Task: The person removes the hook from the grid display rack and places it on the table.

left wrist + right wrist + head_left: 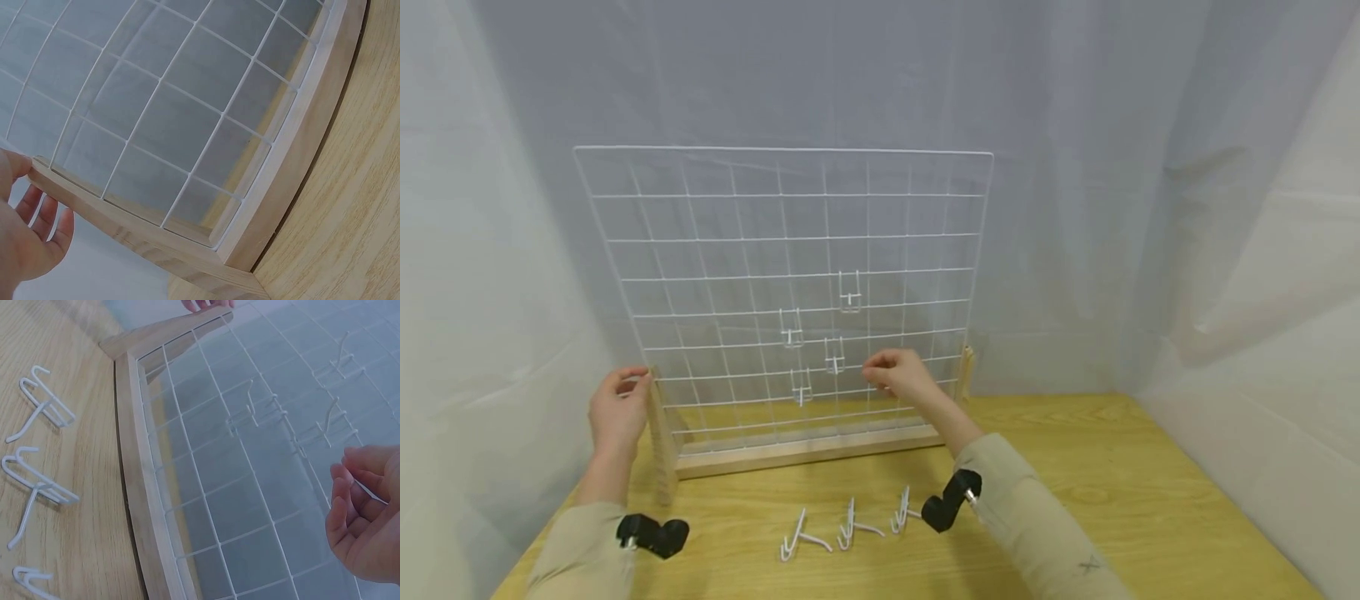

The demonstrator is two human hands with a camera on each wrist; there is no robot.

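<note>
A white wire grid panel (782,149) stands in a wooden stand (812,457). Several white wire hooks (850,298) hang on its middle and lower part. At the stand's left side piece (94,209), my left hand (616,410) grips the upper end between thumb and fingers. My right hand (906,377) hovers before the grid, right of the lower hooks, its fingers loosely bent and thumb close to the index finger. Nothing shows between those fingers in the right wrist view. Three loose white hooks (42,486) lie in a row on the table in front of the stand.
The stand sits on a yellowish wood-grain table (1060,483). A second wooden side piece (966,373) holds the panel's right edge. Pale grey sheeting (1075,250) hangs behind and on both sides. The right forearm passes just beside the rightmost loose hook.
</note>
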